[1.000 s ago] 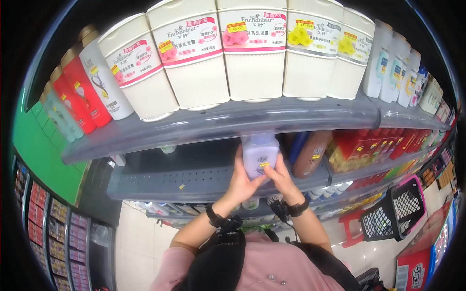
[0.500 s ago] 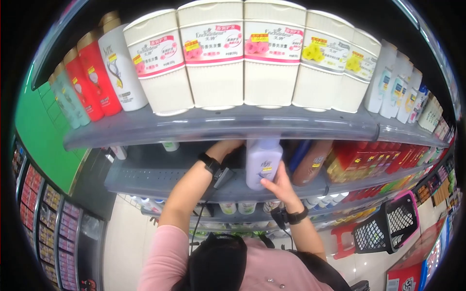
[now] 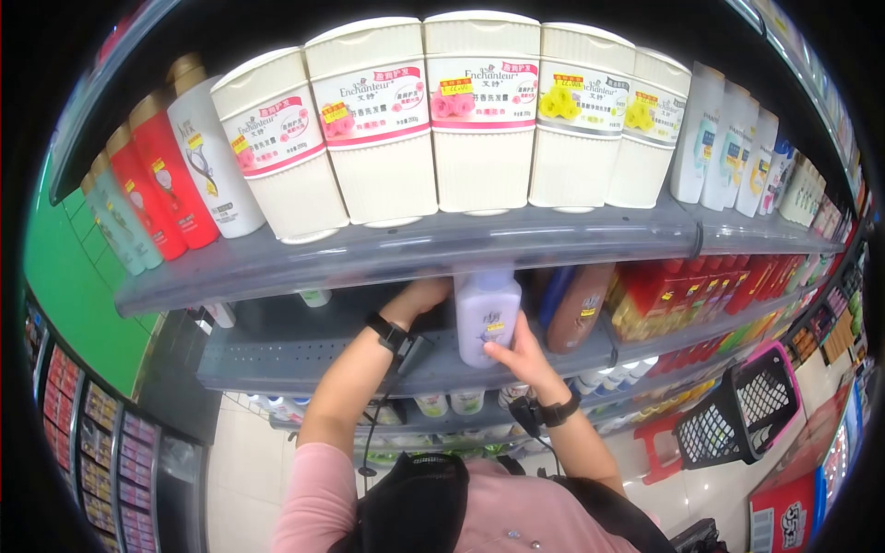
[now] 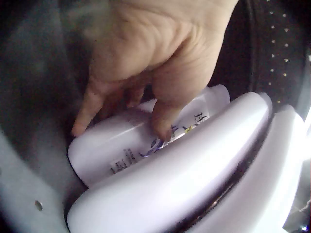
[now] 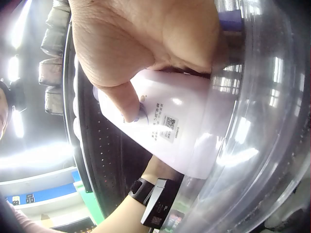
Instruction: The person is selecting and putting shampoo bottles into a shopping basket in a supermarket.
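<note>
In the head view a pale lavender bottle (image 3: 487,318) stands upright on the middle shelf, near its front edge. My right hand (image 3: 527,355) grips it from the right; in the right wrist view that hand (image 5: 141,41) has its thumb across the front of the bottle (image 5: 189,111). My left hand (image 3: 427,297) reaches into the shelf on the left, its fingers hidden there. The left wrist view shows this hand (image 4: 155,53) around another lavender bottle (image 4: 104,150), thumb on the label, with two more pale bottles (image 4: 170,179) alongside.
The upper shelf's clear front lip (image 3: 396,258) overhangs both hands, with large white bottles (image 3: 484,166) above. A brown bottle (image 3: 579,309) and red boxes (image 3: 654,295) stand to the right. A black basket (image 3: 728,429) is on the lower right.
My left hand has left the front lavender bottle and moved back into the shelf, onto a bottle there. The right hand remains on the front bottle.
</note>
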`<state>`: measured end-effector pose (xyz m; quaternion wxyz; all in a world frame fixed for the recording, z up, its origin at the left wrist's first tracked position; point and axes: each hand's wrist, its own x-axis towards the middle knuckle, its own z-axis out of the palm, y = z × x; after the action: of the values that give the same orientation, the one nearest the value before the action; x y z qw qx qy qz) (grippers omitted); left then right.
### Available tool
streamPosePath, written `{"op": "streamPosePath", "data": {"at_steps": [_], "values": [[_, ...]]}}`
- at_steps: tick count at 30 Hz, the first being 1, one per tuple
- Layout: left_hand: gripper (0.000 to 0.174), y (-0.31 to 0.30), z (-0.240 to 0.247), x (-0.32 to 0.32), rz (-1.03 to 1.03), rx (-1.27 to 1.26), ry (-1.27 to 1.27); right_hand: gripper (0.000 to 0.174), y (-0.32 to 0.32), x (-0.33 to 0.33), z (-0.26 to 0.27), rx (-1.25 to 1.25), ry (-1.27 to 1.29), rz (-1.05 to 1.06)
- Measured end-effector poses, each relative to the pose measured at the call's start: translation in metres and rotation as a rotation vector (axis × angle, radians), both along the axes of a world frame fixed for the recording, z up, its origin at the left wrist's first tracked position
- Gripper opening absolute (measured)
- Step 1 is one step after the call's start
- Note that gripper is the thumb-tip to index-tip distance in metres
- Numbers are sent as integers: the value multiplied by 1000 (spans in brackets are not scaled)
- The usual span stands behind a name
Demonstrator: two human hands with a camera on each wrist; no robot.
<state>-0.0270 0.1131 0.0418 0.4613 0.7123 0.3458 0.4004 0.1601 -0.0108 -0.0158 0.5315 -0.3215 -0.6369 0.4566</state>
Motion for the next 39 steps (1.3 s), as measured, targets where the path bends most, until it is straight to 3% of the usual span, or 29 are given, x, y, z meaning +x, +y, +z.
{"op": "streamPosePath", "data": {"at_steps": [6,13,16,18,19,22,25,27,30,39], "values": [[40,-8,0,-5,-32,-101,-106,70,-3,-2,8,-10,-8,22],[48,-7,6,-15,-22,-277,-57,69,2,1,8,-35,13,34],[48,-22,12,-22,-136,-353,-80,83,4,2,-3,70,6,42],[51,-54,31,-20,-54,-592,-639,82,3,2,-1,152,236,65],[51,-64,27,-15,-53,-591,-640,82,4,0,3,152,235,67],[57,-95,20,15,81,-242,-647,81,17,-8,22,122,312,-76],[64,-95,8,30,93,-285,-650,75,25,-12,38,5,430,-66],[65,-90,-7,32,71,-334,-682,73,29,-17,36,-259,449,-70],[65,-95,-19,36,75,-376,-721,69,32,-23,20,-336,545,7],[67,-83,-36,38,82,-358,-763,67,29,-23,26,-348,517,4]]}}
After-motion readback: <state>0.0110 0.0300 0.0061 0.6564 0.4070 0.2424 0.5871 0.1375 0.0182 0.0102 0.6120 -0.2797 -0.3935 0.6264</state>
